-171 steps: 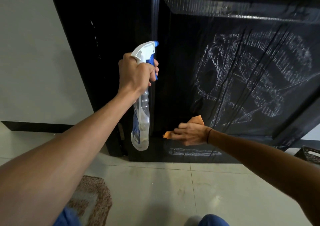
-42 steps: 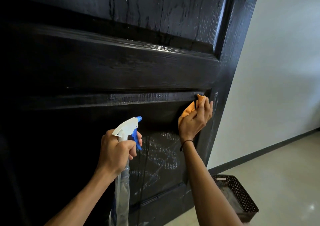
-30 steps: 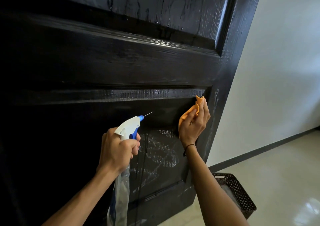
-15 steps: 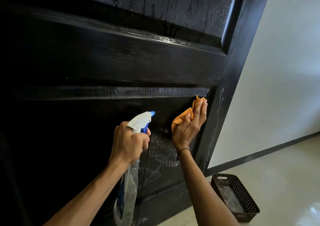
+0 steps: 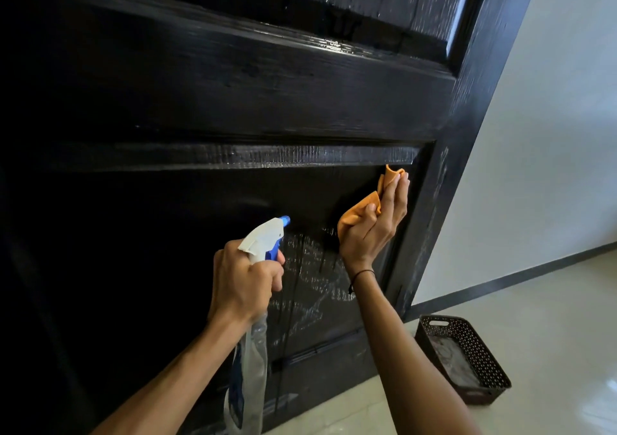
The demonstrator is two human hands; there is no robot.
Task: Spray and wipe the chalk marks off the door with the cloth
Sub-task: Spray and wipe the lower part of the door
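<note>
A black door (image 5: 233,100) fills most of the view, its grain wet and glossy along the middle rail. In the lower panel, chalk marks (image 5: 314,274) are seen, pale and smeared, with dark drips running down through them. They sit toward the panel's right side, below its top edge.

The spray bottle (image 5: 253,351) is gripped by the left hand (image 5: 243,284), fingers wrapped round the neck with a finger curled on the blue trigger. The white head and blue nozzle are pointed up and to the right, at the panel just above the chalk. The clear body hangs down below the fist, close to the door's bottom edge.

The orange cloth (image 5: 360,211) is held up by the right hand (image 5: 374,227), bunched in the palm and pinched under the thumb, the fingers half-straight behind it. It is carried at the panel's upper right corner, just under the rail. One fold pokes up past the fingertips. Whether the cloth is actually pressed on the wood cannot be told from this angle. A thin dark band (image 5: 362,272) is worn on that wrist.

Faint chalk dust is also seen up the door's right stile. On the tiled floor (image 5: 551,317), just beside the door's lower right corner, a dark perforated basket (image 5: 484,351) is set. A white wall (image 5: 551,134) with a dark skirting runs behind it.
</note>
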